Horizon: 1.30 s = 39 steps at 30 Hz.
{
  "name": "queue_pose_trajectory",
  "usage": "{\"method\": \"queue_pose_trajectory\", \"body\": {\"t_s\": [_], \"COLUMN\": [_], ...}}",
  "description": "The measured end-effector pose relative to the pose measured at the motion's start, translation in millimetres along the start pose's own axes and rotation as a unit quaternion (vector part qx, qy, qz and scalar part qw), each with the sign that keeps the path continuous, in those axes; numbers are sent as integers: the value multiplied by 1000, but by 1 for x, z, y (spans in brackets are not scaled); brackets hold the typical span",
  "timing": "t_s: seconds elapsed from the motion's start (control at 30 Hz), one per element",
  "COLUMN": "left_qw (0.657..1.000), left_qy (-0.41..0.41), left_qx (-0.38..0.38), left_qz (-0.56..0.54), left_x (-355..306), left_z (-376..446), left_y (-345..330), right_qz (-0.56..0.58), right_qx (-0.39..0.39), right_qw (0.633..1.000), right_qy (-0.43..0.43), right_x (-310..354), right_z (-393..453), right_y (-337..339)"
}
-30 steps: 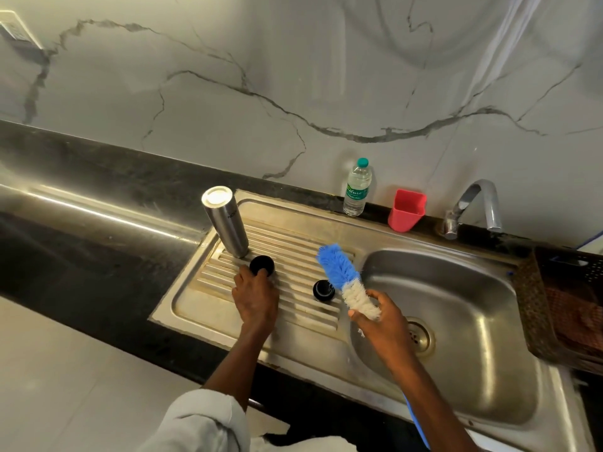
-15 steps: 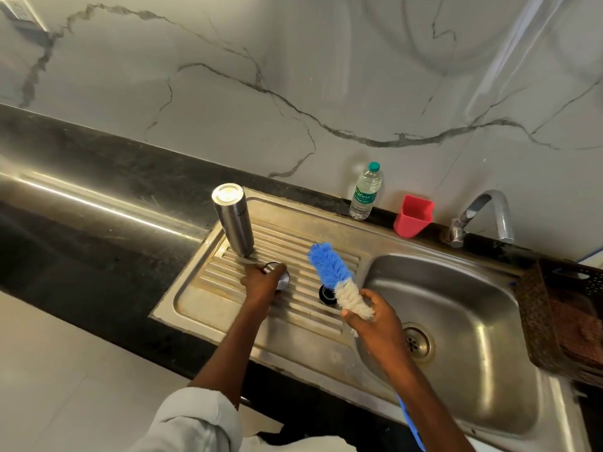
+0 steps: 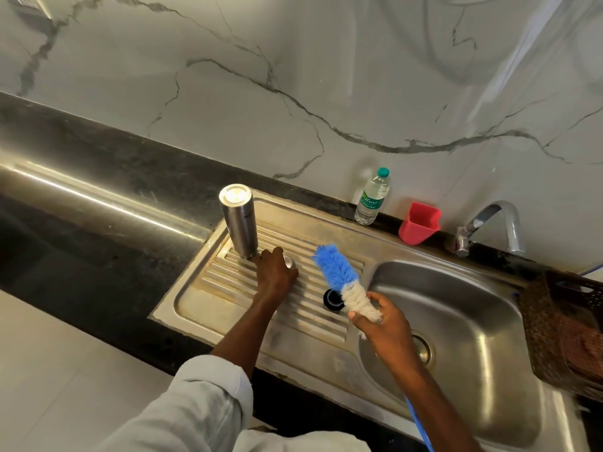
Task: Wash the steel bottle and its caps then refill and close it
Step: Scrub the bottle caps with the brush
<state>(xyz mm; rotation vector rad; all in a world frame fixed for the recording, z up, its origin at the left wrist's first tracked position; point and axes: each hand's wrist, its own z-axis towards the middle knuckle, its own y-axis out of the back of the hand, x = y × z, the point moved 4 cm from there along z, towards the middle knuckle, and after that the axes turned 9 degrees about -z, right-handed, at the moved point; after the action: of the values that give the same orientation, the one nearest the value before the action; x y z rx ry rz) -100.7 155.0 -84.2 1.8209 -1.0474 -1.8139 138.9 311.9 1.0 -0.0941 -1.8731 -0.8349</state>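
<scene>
The steel bottle [image 3: 239,223] stands on the ribbed drainboard [image 3: 228,295], its flat end up. Just right of its base my left hand [image 3: 275,272] grips a steel cap [image 3: 289,261], which is mostly hidden under my fingers. A black inner cap [image 3: 331,300] lies on the drainboard further right, partly behind the brush. My right hand [image 3: 378,324] holds a bottle brush [image 3: 342,278] by its white bristles, its blue tip pointing up and left, above the basin's left rim.
The sink basin [image 3: 463,321] with its drain is at the right, the tap [image 3: 489,223] behind it. A plastic water bottle [image 3: 372,197] and a red holder [image 3: 419,223] stand by the marble wall. A brown basket [image 3: 561,321] sits at the far right. Black counter lies left.
My left hand took hold of the cap near the bottle's base and turned it, so its steel side shows instead of the black one. The brush has barely moved.
</scene>
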Motion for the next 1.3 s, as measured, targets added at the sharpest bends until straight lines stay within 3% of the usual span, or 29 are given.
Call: {"method": "queue_pose_trajectory", "body": {"t_s": [0.13, 0.23, 0.3, 0.4, 0.5, 0.57, 0.63, 0.7, 0.77, 0.83, 1.0, 1.13, 1.3], "left_qw": [998, 992, 985, 978, 970, 965, 975, 975, 926, 875, 869, 906, 869], "left_qy": [-21, -73, -129, -200, -214, -216, -173, -68, 48, 126, 138, 51, 110], "left_qx": [12, -67, -114, -13, 116, 145, 140, 108, 90, 105, 139, 160, 178], "left_qz": [66, 82, 6, -56, 14, 42, -19, -184, -363, -455, -454, -388, -448], "left_x": [-8, -25, -40, -58, -63, -60, -58, -63, -75, -95, -137, -162, -174], "left_z": [-5, -28, -52, -86, -103, -99, -94, -87, -85, -86, -84, -93, -82], "left_y": [2, 15, 14, -14, -49, -61, -66, -63, -63, -68, -84, -95, -88], "right_qz": [1, 7, 12, 25, 30, 28, 20, 15, -9, -43, -126, -189, -275], "right_qx": [-7, -24, -45, -71, -79, -76, -77, -88, -99, -103, -139, -172, -185], "right_qw": [1000, 999, 998, 995, 993, 992, 993, 993, 993, 993, 982, 966, 943], "right_qy": [-7, -23, -39, -64, -86, -92, -91, -81, -60, -30, 23, 42, 45], "right_x": [-5, -13, -18, -27, -35, -38, -37, -37, -39, -39, -27, -17, -3], "right_z": [2, 3, 3, 3, 2, -1, -5, -10, -15, -18, -22, -13, -32], "right_y": [8, 19, 28, 42, 48, 50, 52, 57, 64, 70, 85, 95, 105]}}
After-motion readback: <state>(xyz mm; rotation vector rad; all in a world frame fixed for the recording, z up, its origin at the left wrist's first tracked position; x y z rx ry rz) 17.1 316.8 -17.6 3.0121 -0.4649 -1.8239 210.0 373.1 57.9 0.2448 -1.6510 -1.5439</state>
